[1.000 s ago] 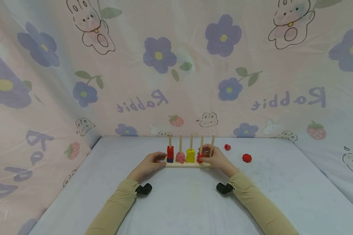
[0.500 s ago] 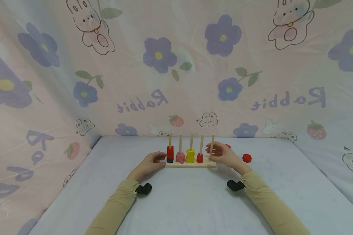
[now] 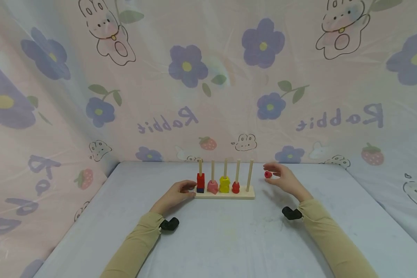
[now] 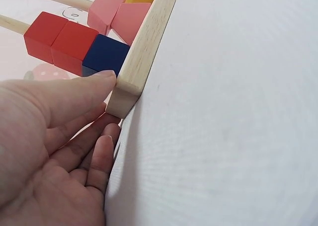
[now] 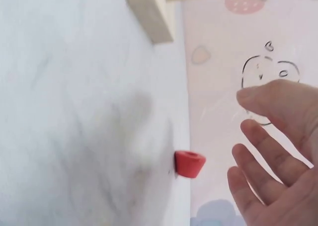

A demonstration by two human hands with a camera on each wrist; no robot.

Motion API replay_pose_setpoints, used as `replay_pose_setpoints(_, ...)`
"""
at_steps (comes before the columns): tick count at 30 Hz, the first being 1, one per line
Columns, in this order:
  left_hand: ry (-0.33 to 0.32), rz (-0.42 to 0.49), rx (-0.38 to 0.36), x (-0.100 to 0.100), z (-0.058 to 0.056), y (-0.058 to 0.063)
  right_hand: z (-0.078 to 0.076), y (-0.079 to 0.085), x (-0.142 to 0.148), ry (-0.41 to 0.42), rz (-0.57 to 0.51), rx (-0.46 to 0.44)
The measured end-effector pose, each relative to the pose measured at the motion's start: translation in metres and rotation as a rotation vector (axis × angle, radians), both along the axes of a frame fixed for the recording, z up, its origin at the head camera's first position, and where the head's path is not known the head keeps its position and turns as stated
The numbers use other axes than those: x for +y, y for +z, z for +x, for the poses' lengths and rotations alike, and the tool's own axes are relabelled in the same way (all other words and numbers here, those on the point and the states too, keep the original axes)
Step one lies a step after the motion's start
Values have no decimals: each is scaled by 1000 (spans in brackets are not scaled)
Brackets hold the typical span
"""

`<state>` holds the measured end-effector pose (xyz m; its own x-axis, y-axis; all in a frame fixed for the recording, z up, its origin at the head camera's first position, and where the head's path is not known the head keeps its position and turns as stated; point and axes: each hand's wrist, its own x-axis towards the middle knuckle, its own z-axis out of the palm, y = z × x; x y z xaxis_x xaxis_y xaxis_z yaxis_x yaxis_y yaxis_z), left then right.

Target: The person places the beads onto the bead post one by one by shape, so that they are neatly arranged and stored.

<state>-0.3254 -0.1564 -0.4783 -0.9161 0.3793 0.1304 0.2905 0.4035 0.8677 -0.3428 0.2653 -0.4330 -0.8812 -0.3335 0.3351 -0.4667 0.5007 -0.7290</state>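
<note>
My left hand [image 3: 173, 195] holds the left end of a wooden peg stand [image 3: 226, 196], its thumb at the corner of the base and the fingers along the end. Red blocks [image 4: 62, 42] over a navy block [image 4: 107, 53] sit on the leftmost peg. Further right come pink beads [image 3: 212, 187], yellow beads [image 3: 224, 185] and red beads [image 3: 236, 188]; the rightmost peg [image 3: 250, 175] is bare. My right hand [image 3: 285, 180], fingers spread and thumb apart, is beside a small tapered red bead [image 5: 189, 165] that lies on the table, with nothing in its grasp.
A white cloth covers the table [image 3: 222, 239], and a printed curtain [image 3: 226, 96] with flowers and rabbits hangs behind it. Black wrist cameras [image 3: 169, 224] sit at both cuffs. The larger red bead on the right is hidden behind my right hand.
My right hand has let go of the red bead on the fourth peg and moved right, away from the stand, to the small red bead. The left hand stays at the stand's end.
</note>
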Motion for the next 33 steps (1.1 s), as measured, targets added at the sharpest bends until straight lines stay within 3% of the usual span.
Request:
replay_pose_setpoints(10,19,-43,-6,-1,2,2,-10,-13,6,-84,87,14)
replay_pose_setpoints(19,20,-39,-20,-1,3,3,-19,-25,8,-137,105,-64)
replay_pose_setpoints(33,27,-43,-10,-1,3,2,-10,-27,9,-82,133,-69)
